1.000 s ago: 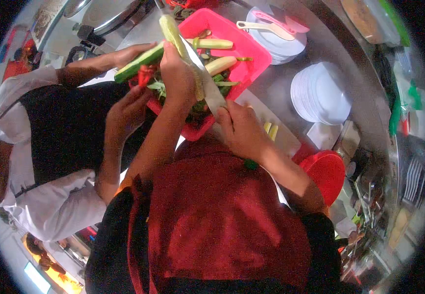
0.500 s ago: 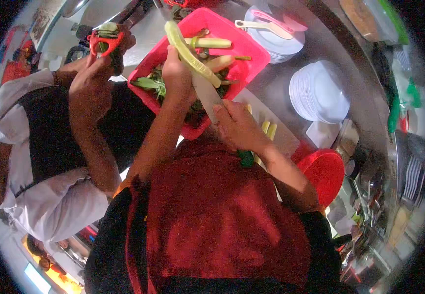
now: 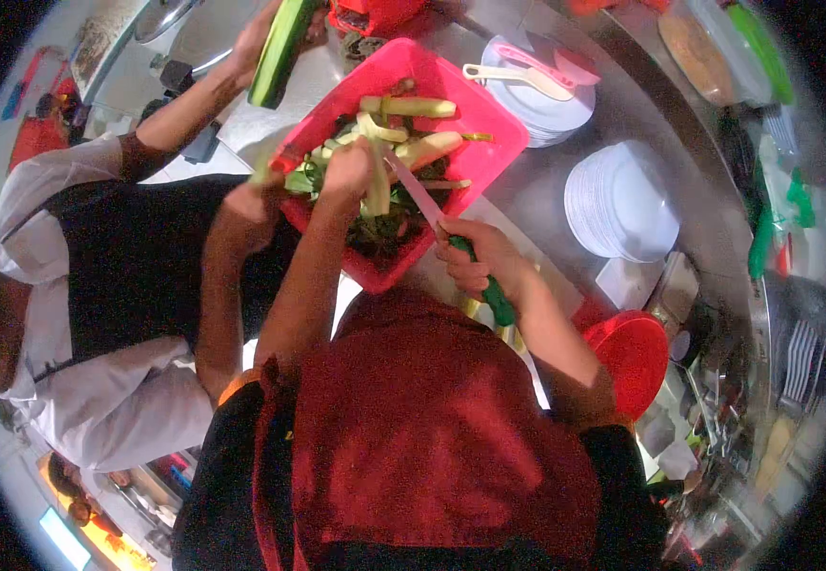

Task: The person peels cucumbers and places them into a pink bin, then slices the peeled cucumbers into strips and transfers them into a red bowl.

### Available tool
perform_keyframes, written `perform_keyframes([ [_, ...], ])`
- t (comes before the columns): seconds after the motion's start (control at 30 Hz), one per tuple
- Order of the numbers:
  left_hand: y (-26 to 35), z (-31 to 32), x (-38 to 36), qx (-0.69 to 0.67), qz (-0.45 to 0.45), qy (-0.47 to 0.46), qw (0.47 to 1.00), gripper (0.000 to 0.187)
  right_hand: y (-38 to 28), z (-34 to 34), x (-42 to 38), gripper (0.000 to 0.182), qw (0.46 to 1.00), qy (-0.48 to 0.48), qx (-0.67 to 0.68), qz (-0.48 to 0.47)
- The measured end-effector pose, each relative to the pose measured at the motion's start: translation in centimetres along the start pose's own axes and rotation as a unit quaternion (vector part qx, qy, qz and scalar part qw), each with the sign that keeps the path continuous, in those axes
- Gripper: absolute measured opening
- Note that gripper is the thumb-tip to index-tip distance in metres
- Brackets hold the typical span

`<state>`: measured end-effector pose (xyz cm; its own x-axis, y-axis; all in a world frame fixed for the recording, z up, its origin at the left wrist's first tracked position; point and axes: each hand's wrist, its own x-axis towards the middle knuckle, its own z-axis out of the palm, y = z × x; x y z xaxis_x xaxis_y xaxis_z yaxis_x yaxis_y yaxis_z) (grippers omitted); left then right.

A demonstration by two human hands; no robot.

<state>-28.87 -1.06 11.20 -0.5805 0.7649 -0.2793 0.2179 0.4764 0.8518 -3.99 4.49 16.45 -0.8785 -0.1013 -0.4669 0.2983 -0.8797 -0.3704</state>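
Observation:
My left hand (image 3: 348, 169) is closed on a length of pale peeled cucumber (image 3: 378, 190), held over the pink tub (image 3: 500, 128). My right hand (image 3: 485, 255) grips the green handle of a knife (image 3: 416, 188). Its blade points into the tub, the tip close to the cucumber and my left fingers. Inside the tub lie more peeled cucumber pieces (image 3: 417, 107) and leafy greens (image 3: 375, 233). A pale cutting board (image 3: 517, 233) is partly hidden beneath my right arm.
At my left, a co-worker holds a partly peeled cucumber (image 3: 281, 52) and a red peeler (image 3: 285, 164) by the tub's edge. Stacked white plates (image 3: 622, 202) stand to the right; spoons (image 3: 517, 78) rest on another stack. A red round container (image 3: 630, 357) sits beside my right forearm.
My left hand has lowered the cucumber into the tub, and the knife has swung with it, showing more handle. The co-worker's hands have separated, the cucumber going up and the peeler toward the tub.

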Motion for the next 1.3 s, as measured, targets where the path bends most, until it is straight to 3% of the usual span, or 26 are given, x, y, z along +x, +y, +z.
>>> perform_keyframes([
  [0.03, 2.4, -0.3, -1.3, -0.094, -0.114, 0.002, 0.989, 0.041, 0.1, 0.4, -0.8, 0.031, 1.000, 0.014, 0.011, -0.005],
  [0.1, 0.6, 0.1, -0.4, -0.121, -0.119, 0.017, 0.985, 0.039, -0.2, 1.8, -2.9, 0.032, 0.999, 0.026, 0.021, -0.012],
  [0.17, 0.1, 0.2, -0.2, -0.151, -0.126, 0.033, 0.980, 0.038, -0.8, 3.8, -5.3, 0.028, 0.980, 0.146, -0.136, -0.018],
  [0.2, 0.3, 0.3, -0.9, -0.242, -0.118, 0.000, 0.963, 0.036, -0.5, 3.6, -5.0, 0.028, 0.980, 0.146, -0.135, -0.018],
  [0.23, 0.6, 0.4, -1.6, -0.330, -0.110, -0.035, 0.937, 0.035, 0.2, 3.1, -4.5, 0.026, 0.957, 0.203, -0.186, -0.090],
  [0.27, 1.2, 0.7, -2.2, -0.329, -0.108, -0.038, 0.937, 0.035, 0.7, 2.5, -3.7, 0.024, 0.922, 0.260, -0.235, -0.164],
  [0.3, 2.1, 1.2, -3.0, -0.364, -0.106, -0.013, 0.925, 0.034, 1.1, 1.9, -2.6, 0.024, 0.921, 0.263, -0.233, -0.167],
  [0.37, 3.4, 2.0, -4.6, -0.378, -0.086, -0.002, 0.922, 0.031, 1.1, 0.0, 0.7, 0.028, 0.718, 0.415, -0.474, -0.297],
  [0.47, 4.0, 3.1, -5.6, -0.421, -0.099, -0.012, 0.902, 0.028, 1.1, -2.3, 4.8, 0.033, 0.745, 0.405, -0.426, -0.318],
  [0.5, 3.3, 2.9, -6.1, -0.237, 0.043, -0.056, 0.969, 0.027, 0.9, -1.6, 4.8, 0.033, 0.744, 0.404, -0.425, -0.320],
  [0.53, 2.9, 3.0, -5.8, -0.236, 0.045, -0.053, 0.969, 0.027, 0.8, -0.7, 4.5, 0.032, 0.794, 0.385, -0.359, -0.303],
  [0.57, 2.7, 3.4, -5.4, -0.338, -0.029, -0.021, 0.940, 0.025, 0.5, 0.1, 4.4, 0.032, 0.838, 0.363, -0.291, -0.284],
  [0.6, 2.6, 3.5, -5.1, -0.436, -0.103, 0.013, 0.894, 0.023, 0.2, 0.5, 4.3, 0.032, 0.840, 0.359, -0.293, -0.284],
  [0.63, 1.6, 3.6, -4.5, -0.437, -0.102, 0.018, 0.894, 0.023, 0.0, 0.6, 4.0, 0.031, 0.849, 0.347, -0.299, -0.263],
  [0.67, 0.3, 4.0, -3.7, -0.485, -0.046, 0.033, 0.873, 0.020, 0.0, 0.6, 3.8, 0.030, 0.858, 0.336, -0.305, -0.241],
  [0.7, 0.0, 4.0, -3.4, -0.530, 0.010, 0.047, 0.847, 0.017, 0.3, 0.1, 4.0, 0.030, 0.859, 0.334, -0.307, -0.239],
  [0.73, -0.3, 3.9, -3.2, -0.531, 0.011, 0.050, 0.846, 0.017, 0.9, -0.7, 4.5, 0.029, 0.859, 0.326, -0.299, -0.260],
  [0.8, -0.3, 3.9, -2.9, -0.368, 0.007, 0.071, 0.927, 0.016, 1.2, -0.6, 4.5, 0.029, 0.858, 0.318, -0.292, -0.280],
  [0.9, 0.5, 4.5, -2.8, -0.311, 0.001, 0.129, 0.942, 0.015, 1.4, 0.7, 4.0, 0.029, 0.847, 0.324, -0.320, -0.276],
  [1.0, -0.4, 4.5, -2.7, -0.242, 0.028, 0.098, 0.965, 0.022, 2.1, -0.3, 4.4, 0.031, 0.832, 0.322, -0.331, -0.308],
  [1.13, -1.6, 3.2, -2.2, -0.147, 0.032, 0.071, 0.986, 0.022, 2.2, 0.0, 3.7, 0.031, 0.852, 0.331, -0.300, -0.273],
  [1.2, -1.4, 2.6, -2.4, 0.137, 0.154, 0.107, 0.973, 0.022, 2.1, -0.1, 3.6, 0.031, 0.851, 0.325, -0.307, -0.275],
  [1.23, -1.8, 3.0, -2.0, 0.138, 0.154, 0.106, 0.973, 0.022, 2.0, -0.1, 3.6, 0.034, 0.845, 0.321, -0.322, -0.280],
  [1.27, -2.3, 3.7, -1.3, -0.105, 0.094, 0.118, 0.983, 0.018, 1.9, -0.1, 3.6, 0.037, 0.839, 0.317, -0.337, -0.285],
  [1.3, -2.0, 4.1, -1.1, -0.341, 0.027, 0.122, 0.932, 0.017, 1.8, -0.2, 3.5, 0.037, 0.839, 0.318, -0.336, -0.285],
])
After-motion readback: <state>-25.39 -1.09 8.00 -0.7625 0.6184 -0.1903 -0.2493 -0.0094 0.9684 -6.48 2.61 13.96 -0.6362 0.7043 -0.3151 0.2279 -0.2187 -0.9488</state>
